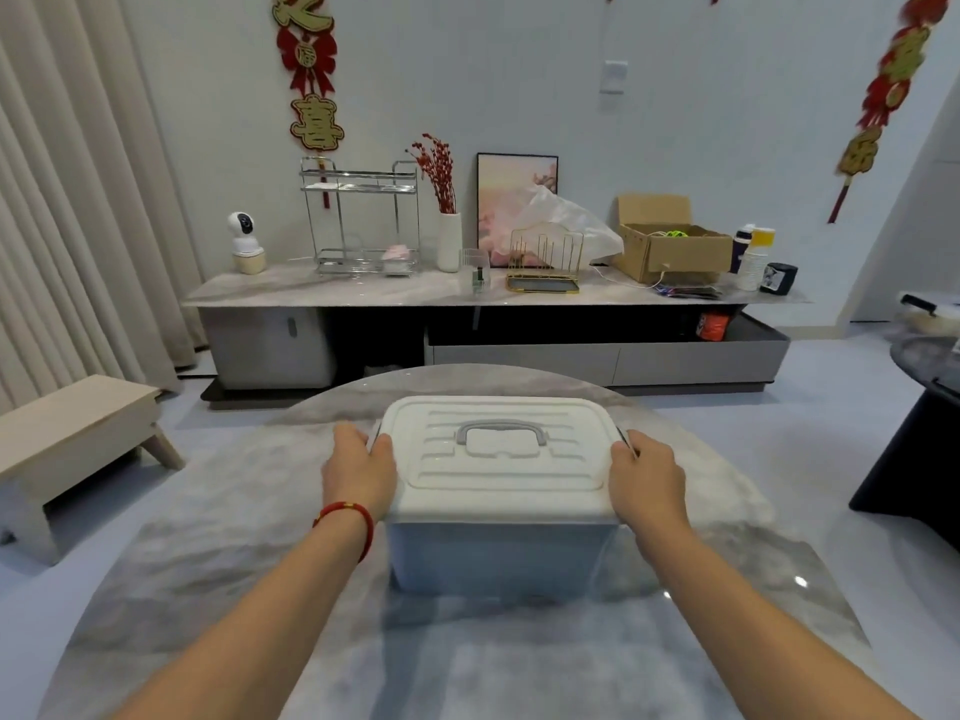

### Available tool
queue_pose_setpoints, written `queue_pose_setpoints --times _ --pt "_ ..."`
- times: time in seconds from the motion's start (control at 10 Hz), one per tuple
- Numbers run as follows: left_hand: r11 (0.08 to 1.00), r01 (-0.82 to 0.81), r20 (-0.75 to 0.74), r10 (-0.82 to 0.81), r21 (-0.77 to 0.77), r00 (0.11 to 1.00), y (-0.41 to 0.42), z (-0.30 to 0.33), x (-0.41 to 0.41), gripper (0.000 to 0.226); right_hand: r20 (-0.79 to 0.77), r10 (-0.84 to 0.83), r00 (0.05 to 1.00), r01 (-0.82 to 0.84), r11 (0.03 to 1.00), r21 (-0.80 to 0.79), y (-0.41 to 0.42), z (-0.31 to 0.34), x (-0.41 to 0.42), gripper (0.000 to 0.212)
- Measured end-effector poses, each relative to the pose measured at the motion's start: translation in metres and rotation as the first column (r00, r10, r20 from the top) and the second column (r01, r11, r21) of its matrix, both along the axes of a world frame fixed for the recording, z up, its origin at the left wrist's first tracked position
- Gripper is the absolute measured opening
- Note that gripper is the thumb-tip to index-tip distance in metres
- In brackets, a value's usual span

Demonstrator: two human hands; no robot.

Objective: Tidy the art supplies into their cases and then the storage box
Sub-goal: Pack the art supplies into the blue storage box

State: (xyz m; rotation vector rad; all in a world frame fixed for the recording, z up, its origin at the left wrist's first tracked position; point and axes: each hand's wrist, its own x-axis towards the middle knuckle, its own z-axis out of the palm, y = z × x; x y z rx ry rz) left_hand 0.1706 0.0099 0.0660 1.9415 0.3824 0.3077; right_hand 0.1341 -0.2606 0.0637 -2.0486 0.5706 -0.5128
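Observation:
A storage box [498,553] with translucent bluish walls stands in the middle of the round marble table [218,589]. Its white ribbed lid [498,475] is on, with a grey carry handle [501,431] lying flat on top. My left hand [358,472] grips the lid's left edge at the side latch. On the opposite side my right hand [647,480] grips the right edge at the other latch. No loose art supplies or cases show on the table; the box's contents are hidden.
Beyond the table a long low cabinet [467,296] carries a wire rack, a vase, a framed picture and a cardboard box [675,246]. A wooden stool [67,439] stands at left, a dark table [924,407] at right.

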Motion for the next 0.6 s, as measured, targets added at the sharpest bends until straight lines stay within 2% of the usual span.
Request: queue_pose_setpoints --times 0.1,0.2,0.4,0.5,0.6 --pt "0.998 -0.005 0.039 0.008 -0.064 0.999 -0.011 -0.007 0.081 0.014 0.031 -0.014 0.999 0.012 0.998 0.067 -0.012 -0.001 0.079 0.025" --pt "0.999 -0.004 0.065 0.008 -0.05 0.998 -0.015 -0.009 0.143 0.018 0.049 -0.006 0.999 0.001 0.993 0.114 -0.017 0.0 0.134 0.035" --pt "0.999 -0.039 0.08 0.037 0.018 0.996 -0.018 -0.012 0.216 0.02 0.031 -0.031 0.999 0.028 0.994 0.109 -0.023 -0.003 0.206 0.039" --pt "0.998 -0.025 0.07 0.029 -0.058 0.997 -0.017 -0.015 0.227 0.024 0.065 -0.02 0.998 0.011 0.991 0.133 -0.026 -0.007 0.217 0.03" --pt "0.821 0.058 -0.029 -0.09 -0.568 0.996 -0.007 -0.019 0.212 0.048 0.043 0.063 0.997 -0.073 0.953 0.293 -0.028 -0.008 0.213 0.033"
